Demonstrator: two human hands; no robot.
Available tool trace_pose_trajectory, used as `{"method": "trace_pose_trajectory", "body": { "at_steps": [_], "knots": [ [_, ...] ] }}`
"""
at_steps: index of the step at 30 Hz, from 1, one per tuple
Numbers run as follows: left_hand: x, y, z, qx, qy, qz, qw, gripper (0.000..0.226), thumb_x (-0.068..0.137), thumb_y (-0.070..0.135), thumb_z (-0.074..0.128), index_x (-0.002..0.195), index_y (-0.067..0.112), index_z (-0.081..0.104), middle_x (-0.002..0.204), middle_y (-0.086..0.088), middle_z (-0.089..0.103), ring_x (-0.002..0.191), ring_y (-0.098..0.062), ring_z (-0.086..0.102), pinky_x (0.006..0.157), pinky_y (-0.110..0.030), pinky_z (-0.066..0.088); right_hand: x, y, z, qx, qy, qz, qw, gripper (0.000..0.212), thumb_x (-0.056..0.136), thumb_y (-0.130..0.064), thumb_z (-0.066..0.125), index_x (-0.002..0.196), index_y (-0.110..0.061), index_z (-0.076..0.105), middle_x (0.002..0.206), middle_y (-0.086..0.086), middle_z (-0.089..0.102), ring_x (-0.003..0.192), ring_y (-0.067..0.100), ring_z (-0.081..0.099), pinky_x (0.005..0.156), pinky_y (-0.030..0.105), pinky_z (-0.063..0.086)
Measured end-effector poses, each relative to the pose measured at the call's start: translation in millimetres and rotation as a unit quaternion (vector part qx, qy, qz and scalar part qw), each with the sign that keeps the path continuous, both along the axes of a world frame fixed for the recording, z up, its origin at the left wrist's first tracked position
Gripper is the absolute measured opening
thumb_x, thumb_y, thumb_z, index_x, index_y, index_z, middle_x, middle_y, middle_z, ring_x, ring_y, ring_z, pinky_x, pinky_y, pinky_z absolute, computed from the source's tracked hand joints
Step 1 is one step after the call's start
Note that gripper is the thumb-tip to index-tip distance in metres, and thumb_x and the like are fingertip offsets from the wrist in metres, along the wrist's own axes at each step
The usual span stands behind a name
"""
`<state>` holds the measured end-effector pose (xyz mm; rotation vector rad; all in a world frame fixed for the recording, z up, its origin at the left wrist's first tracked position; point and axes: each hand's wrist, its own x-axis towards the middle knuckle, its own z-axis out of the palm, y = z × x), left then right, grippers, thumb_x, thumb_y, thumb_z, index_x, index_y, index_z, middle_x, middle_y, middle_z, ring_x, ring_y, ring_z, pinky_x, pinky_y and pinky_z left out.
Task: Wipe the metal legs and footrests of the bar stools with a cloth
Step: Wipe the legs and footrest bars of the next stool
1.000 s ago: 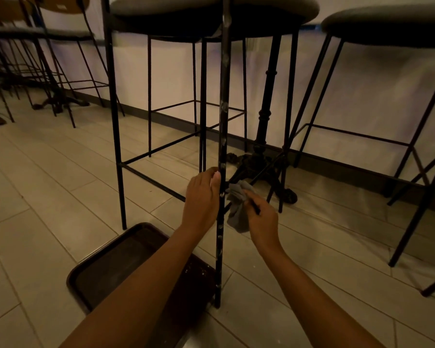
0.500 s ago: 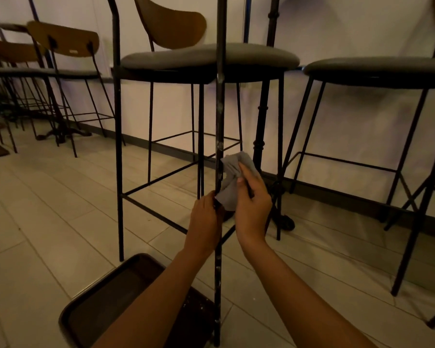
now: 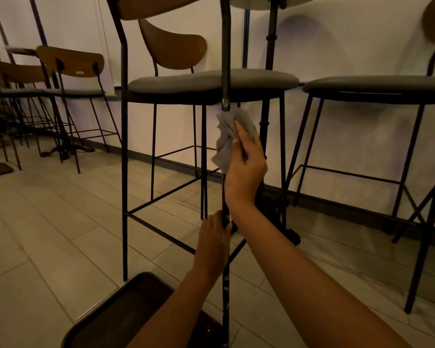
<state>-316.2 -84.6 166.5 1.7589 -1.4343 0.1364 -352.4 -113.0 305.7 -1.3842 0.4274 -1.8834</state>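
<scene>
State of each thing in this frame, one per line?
Cloth: crumpled, pressed on the leg.
Leg: upright, pale specks low down.
Right hand: holds the cloth, high on the leg.
Left hand: grips the leg lower down.
Tray: flat on floor, near leg's foot.

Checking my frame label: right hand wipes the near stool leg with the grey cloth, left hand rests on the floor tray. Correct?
One error. The head view shows the left hand gripping the same stool leg lower down, not on the tray. The right hand does hold the grey cloth to that leg.
</scene>
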Motion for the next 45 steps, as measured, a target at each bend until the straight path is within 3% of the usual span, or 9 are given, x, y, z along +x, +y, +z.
{"method": "trace_pose_trajectory", "body": {
  "at_steps": [5,10,14,16,23,27,35,42,45],
  "knots": [
    [2,-3,-3,0.001,0.013,0.02,1.0,0.032,0.099,0.02,0.04,0.125,0.002,0.047,0.113,-0.013,0.057,0.101,-0.022,0.049,0.09,-0.031,0.044,12,-15,31,-0.016,0.051,0.0,0.999,0.034,0.092,-0.005,0.047,0.125,-0.007,0.053,0.136,0.012,0.049,0.126,0.02,0.045,0.099,0.014,0.037],
    [1,-2,4,0.007,0.016,0.015,1.0,0.029,0.099,0.019,0.038,0.121,0.004,0.048,0.113,-0.011,0.055,0.101,-0.019,0.046,0.086,-0.022,0.038,20,-35,49,-0.037,0.105,-0.01,0.994,0.033,0.094,-0.005,0.044,0.126,-0.009,0.053,0.138,0.011,0.047,0.121,0.012,0.045,0.08,-0.003,0.036],
    [2,-1,4,0.023,-0.001,0.014,1.0,0.031,0.1,0.021,0.037,0.125,0.004,0.045,0.117,-0.011,0.053,0.103,-0.019,0.046,0.091,-0.024,0.04,20,-37,52,-0.032,0.109,0.011,0.994,0.03,0.094,-0.005,0.045,0.122,-0.002,0.056,0.124,0.014,0.057,0.096,-0.005,0.053,0.071,-0.007,0.037],
    [2,-1,7,0.043,-0.013,0.022,0.999,0.034,0.1,0.023,0.034,0.129,0.005,0.04,0.122,-0.011,0.05,0.107,-0.019,0.045,0.094,-0.024,0.038,19,-36,46,-0.04,0.119,-0.006,0.992,0.028,0.094,-0.005,0.046,0.119,-0.002,0.058,0.117,0.016,0.061,0.089,-0.003,0.055,0.073,-0.003,0.039],
    [1,0,10,0.076,-0.048,0.037,0.995,0.037,0.101,0.023,0.031,0.132,0.005,0.036,0.126,-0.01,0.048,0.11,-0.019,0.045,0.099,-0.027,0.04,16,-37,33,-0.076,0.192,-0.063,0.976,0.029,0.094,-0.007,0.045,0.12,-0.005,0.058,0.12,0.016,0.059,0.103,0.01,0.054,0.078,-0.005,0.037],
    [0,3,12,0.076,-0.042,0.029,0.996,0.035,0.101,0.022,0.032,0.13,0.005,0.039,0.124,-0.01,0.049,0.109,-0.019,0.045,0.098,-0.027,0.04,11,-36,55,-0.059,0.198,-0.048,0.977,0.03,0.096,-0.01,0.042,0.122,-0.005,0.056,0.117,0.016,0.06,0.083,-0.003,0.048,0.071,-0.006,0.035],
    [-2,4,11,0.083,-0.05,0.031,0.995,0.038,0.101,0.019,0.031,0.134,0.0,0.034,0.129,-0.014,0.046,0.114,-0.024,0.043,0.101,-0.028,0.035,5,-32,35,-0.071,0.269,-0.088,0.957,0.033,0.094,-0.005,0.044,0.125,-0.008,0.055,0.123,0.015,0.057,0.107,0.019,0.052,0.075,-0.006,0.031],
    [-4,6,13,0.088,-0.047,0.035,0.994,0.036,0.101,0.019,0.03,0.132,0.0,0.036,0.127,-0.014,0.047,0.113,-0.024,0.044,0.102,-0.031,0.037,4,-31,37,-0.056,0.268,-0.072,0.959,0.034,0.094,-0.006,0.045,0.127,-0.012,0.053,0.125,0.012,0.055,0.097,0.004,0.041,0.082,0.007,0.039],
    [-4,6,14,0.114,-0.065,0.041,0.991,0.037,0.102,0.018,0.028,0.133,-0.001,0.035,0.132,-0.017,0.043,0.117,-0.028,0.042,0.105,-0.034,0.034,3,-30,20,-0.055,0.275,-0.076,0.957,0.034,0.094,-0.004,0.045,0.125,-0.01,0.055,0.122,0.014,0.058,0.103,0.011,0.052,0.075,-0.006,0.032]
  ]
}}
